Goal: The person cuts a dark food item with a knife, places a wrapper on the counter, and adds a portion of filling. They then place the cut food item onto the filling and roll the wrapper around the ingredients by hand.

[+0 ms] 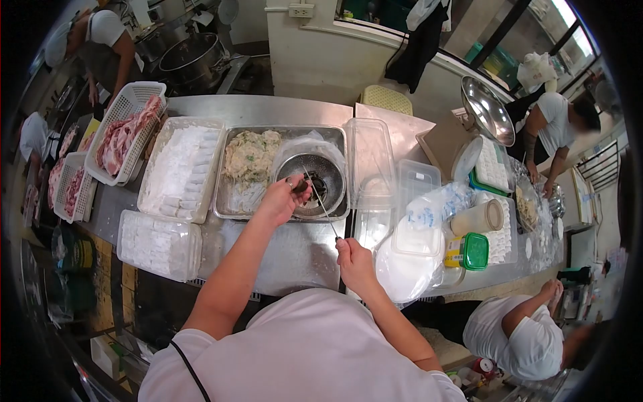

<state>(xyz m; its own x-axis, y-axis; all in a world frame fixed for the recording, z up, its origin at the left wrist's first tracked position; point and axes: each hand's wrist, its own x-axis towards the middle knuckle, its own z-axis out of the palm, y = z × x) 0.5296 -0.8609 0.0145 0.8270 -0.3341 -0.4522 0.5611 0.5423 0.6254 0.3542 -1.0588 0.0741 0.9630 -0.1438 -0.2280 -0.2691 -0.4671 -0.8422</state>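
The main hazard is to the left hand (281, 199), whose fingers are curled closed around a small dark piece, perhaps mushroom (301, 187), over the metal colander (333, 175). The right hand (355, 264), nearer and to the right, is wrapped around the handle of a long thin knife (325, 210), and the blade slants far and left, passing just beside those fingers. If the piece is wet and slippery, it could twist in the grip and let the edge skid into a fingertip; pressing too hard could do the same.

The colander sits in the right end of the steel tray (242, 217), with more dark pieces (317, 182) inside. Whether it sits level is unclear; a knock from the left wrist might rock it. A dropped piece could land left of it, in the pale minced filling (249, 155). The blade tip might also snag the clear plastic sheet (305, 143) at the colander's far side if the stroke runs long.
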